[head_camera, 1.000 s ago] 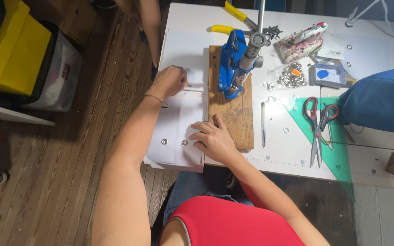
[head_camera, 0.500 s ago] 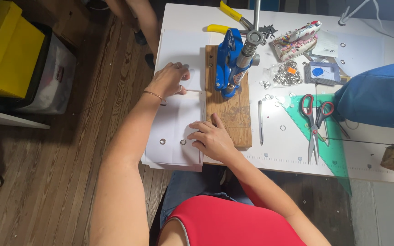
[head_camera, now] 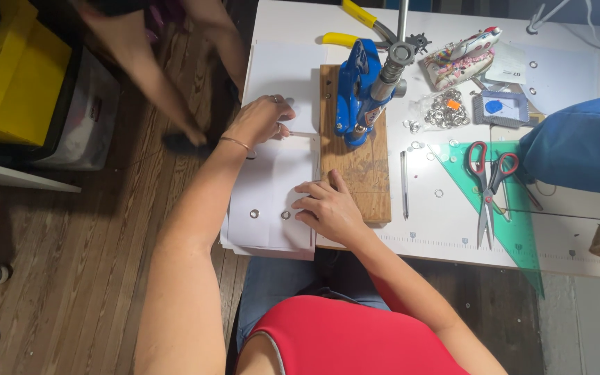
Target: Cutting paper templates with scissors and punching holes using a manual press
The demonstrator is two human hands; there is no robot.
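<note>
A single head-worn camera looks steeply down, close over the white table (head_camera: 453, 229) edge and wooden floor (head_camera: 92, 264).

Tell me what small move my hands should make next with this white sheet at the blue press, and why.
Probably slide the white sheet a little further toward the blue press. The left hand pinches the sheet's far edge beside the press base, the right hand flattens its near edge by the wooden board, and two eyelets already sit near that end, so the next spot likely needs lining up.
</note>
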